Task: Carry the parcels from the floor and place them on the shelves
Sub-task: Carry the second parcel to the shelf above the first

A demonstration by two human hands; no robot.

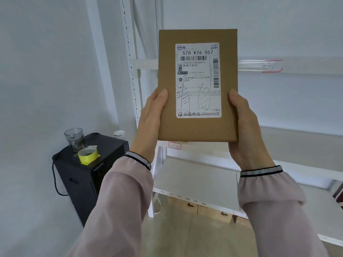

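Observation:
I hold a flat brown cardboard parcel (pixel 197 128) upright in front of me, its white shipping label facing me. My left hand (pixel 151 117) grips its lower left edge, thumb on the front. My right hand (pixel 245 127) grips the lower right edge and corner the same way. Behind the parcel stands a white metal shelving unit (pixel 297 66) with several bare boards; the parcel hangs in front of its left end, between an upper board and a lower board (pixel 194 175).
A black box-shaped unit (pixel 81 175) stands at the left by the wall, with a clear cup (pixel 74 138) and a yellow tape roll (pixel 88 155) on top. Brown cartons (pixel 209 210) sit under the lowest shelf. A white upright post (pixel 130 58) marks the shelving's left end.

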